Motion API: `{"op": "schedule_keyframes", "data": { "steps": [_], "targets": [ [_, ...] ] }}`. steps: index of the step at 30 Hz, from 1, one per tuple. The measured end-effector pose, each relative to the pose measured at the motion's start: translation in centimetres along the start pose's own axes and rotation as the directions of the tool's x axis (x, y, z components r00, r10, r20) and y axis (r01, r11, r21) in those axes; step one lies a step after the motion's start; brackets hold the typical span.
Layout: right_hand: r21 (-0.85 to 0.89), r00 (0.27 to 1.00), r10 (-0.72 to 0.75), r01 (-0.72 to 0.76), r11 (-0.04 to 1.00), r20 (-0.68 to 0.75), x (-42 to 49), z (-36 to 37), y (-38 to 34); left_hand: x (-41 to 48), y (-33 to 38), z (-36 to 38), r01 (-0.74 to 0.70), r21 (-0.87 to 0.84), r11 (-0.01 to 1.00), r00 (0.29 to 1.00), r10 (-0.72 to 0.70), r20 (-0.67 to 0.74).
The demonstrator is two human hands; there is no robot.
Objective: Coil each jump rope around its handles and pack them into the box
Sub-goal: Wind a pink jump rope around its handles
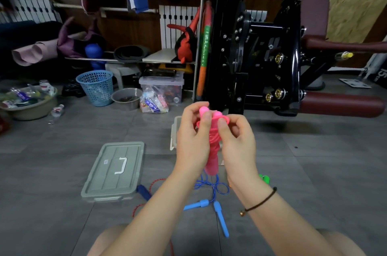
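Head view: I saw the pink plastic jump rope (212, 152) coiled round its handles (203, 110), left hand (192, 140) and right hand (238, 143) curled, pinching it.

Single head-worn wide-angle view, forward and down, close above the floor (314, 172)

The grey tiled floor (314, 161) carries a lid (113, 170) lying flat, handle up, left of the box (174, 130), which is mostly hidden. Nearer, a blue rope (204, 203) lies loosely looped, its two handles spread apart. By the lid's near corner lies a red rope (144, 192) with a dark blue handle. Further back stand a basket (96, 87), a bowl (125, 98), a basin (29, 109) full of bottles, a loose bottle (57, 110), a clear tub (161, 86) with a bag (154, 103) against it, and a black machine (261, 57).
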State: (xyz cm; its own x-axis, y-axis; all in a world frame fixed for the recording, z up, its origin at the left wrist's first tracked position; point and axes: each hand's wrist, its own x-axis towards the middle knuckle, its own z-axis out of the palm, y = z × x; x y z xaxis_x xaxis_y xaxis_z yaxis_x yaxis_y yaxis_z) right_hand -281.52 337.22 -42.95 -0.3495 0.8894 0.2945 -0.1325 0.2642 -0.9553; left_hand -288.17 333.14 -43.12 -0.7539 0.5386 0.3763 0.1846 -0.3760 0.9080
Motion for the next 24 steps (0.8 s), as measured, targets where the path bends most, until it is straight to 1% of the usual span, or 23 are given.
{"op": "schedule_keyframes", "data": {
  "steps": [2, 5, 9, 11, 14, 15, 17, 19, 20, 22, 24],
  "targets": [
    [-0.009, 0.998, -0.001, 0.001, 1.0, -0.069, 0.2, 0.0, -0.1, -0.2, 0.4, 0.0, -0.009, -0.022, 1.0, 1.0, 0.01, 0.023],
    [0.097, 0.997, 0.039, -0.032, 0.995, -0.069, 0.4, -0.1, -0.5, -0.2, 0.6, -0.1, -0.042, -0.006, 0.999, 0.999, 0.042, 0.004],
    [0.31, 0.986, 0.16, -0.139, 0.941, -0.044, 0.8, 0.4, -0.6, -1.0, 0.8, 0.5, -0.055, 0.107, 0.993, 0.998, 0.058, -0.024],
    [0.361, 0.977, 0.211, -0.189, 0.913, -0.024, 0.9, 1.0, -0.8, -1.1, 0.7, 0.6, -0.048, 0.128, 0.991, 0.996, 0.056, -0.063],
    [0.478, 0.954, 0.299, -0.279, 0.833, 0.036, 1.0, 1.5, -1.3, -0.8, 0.9, 0.4, -0.122, 0.179, 0.976, 0.984, 0.143, -0.107],
    [0.479, 0.957, 0.285, -0.275, 0.834, 0.053, 1.1, 1.7, -1.4, -0.7, 1.0, 0.3, -0.141, 0.184, 0.973, 0.977, 0.166, -0.131],
    [0.427, 0.974, 0.212, -0.225, 0.876, 0.08, 1.4, 2.0, -1.6, -0.4, 1.1, 0.0, -0.139, 0.139, 0.98, 0.965, 0.166, -0.205],
    [0.316, 0.977, 0.155, -0.194, 0.929, 0.146, 1.8, 2.1, -1.6, 0.3, 0.8, -0.4, -0.108, 0.041, 0.993, 0.956, 0.116, -0.27],
    [0.262, 0.969, 0.158, -0.206, 0.943, 0.193, 1.9, 2.1, -1.4, 0.7, 0.7, -0.6, -0.099, -0.007, 0.995, 0.956, 0.093, -0.28],
    [0.163, 0.917, 0.253, -0.313, 0.936, 0.308, 2.3, 2.0, -0.7, 1.2, 0.6, -0.7, -0.112, -0.055, 0.992, 0.967, 0.096, -0.236],
    [0.076, 0.852, 0.352, -0.41, 0.909, 0.388, 2.4, 1.6, -0.2, 1.1, 0.7, -0.6, -0.13, -0.049, 0.99, 0.983, 0.122, -0.137]
  ]
}}
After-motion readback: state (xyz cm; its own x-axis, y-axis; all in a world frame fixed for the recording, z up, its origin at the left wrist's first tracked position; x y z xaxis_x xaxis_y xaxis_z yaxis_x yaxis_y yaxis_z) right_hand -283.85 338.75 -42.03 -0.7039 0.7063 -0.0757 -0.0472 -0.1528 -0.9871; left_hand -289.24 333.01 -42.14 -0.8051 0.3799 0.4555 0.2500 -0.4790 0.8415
